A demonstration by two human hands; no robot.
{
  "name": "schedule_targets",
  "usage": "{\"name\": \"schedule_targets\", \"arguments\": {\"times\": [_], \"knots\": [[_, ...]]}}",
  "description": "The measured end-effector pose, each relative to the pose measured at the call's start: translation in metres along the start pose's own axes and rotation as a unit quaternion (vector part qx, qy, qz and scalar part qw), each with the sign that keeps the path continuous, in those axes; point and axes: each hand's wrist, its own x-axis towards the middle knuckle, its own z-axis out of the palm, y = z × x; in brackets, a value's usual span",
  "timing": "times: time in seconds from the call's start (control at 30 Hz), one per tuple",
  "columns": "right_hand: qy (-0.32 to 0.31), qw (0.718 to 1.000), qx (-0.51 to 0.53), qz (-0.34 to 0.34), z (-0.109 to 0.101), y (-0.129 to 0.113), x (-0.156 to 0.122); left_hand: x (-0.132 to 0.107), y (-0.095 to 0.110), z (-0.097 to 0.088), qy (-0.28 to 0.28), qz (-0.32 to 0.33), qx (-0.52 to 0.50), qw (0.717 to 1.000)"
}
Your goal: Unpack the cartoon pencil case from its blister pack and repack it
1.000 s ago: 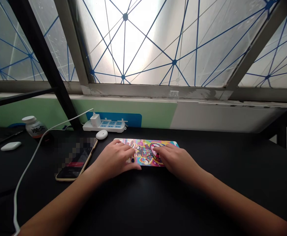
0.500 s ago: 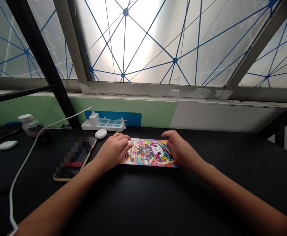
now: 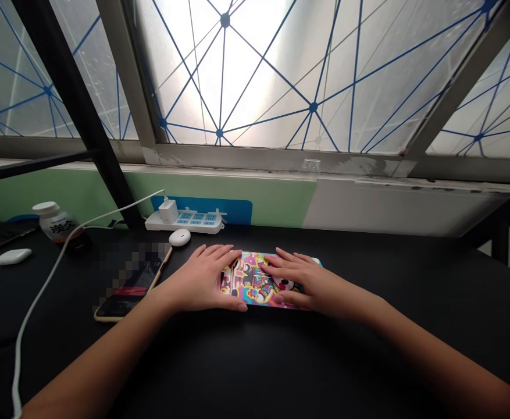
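Note:
A flat, rectangular, brightly coloured panel (image 3: 255, 282) printed with a cartoon figure lies on the black desk. My left hand (image 3: 206, 279) spans its left end, thumb along the near edge and index finger at the far edge. On the right half rests my right hand (image 3: 307, 282), palm down with fingers spread flat over the cartoon's face. It covers much of that half; a bit of the far right corner shows beyond it.
Left of the panel lie a phone (image 3: 135, 291) and a round white case (image 3: 179, 237). Behind them sits a white power strip (image 3: 200, 222) with a plugged-in charger (image 3: 168, 210). A white cable (image 3: 40, 302) loops down past a bottle (image 3: 58, 224). A white oval object (image 3: 13, 257) lies far left.
My left hand has spread, its thumb now at the near edge. My right hand has moved left from the right end onto the top. The panel sits slightly nearer me.

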Motion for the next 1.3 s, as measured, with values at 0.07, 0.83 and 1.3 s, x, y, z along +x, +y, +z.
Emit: {"name": "schedule_targets", "arguments": {"times": [0.07,0.83,1.3], "knots": [[-0.007,1.0,0.006,0.006,-0.002,0.004,0.0,-0.001,0.0,0.0,-0.002,-0.002,0.003,1.0],[0.033,0.993,-0.105,-0.046,0.021,-0.04,0.018,0.012,0.03,0.017,-0.002,-0.016,0.002,1.0],[0.205,0.958,-0.2,0.002,0.024,0.052,-0.125,-0.004,0.008,0.002,-0.03,-0.001,0.01,0.999]]}}
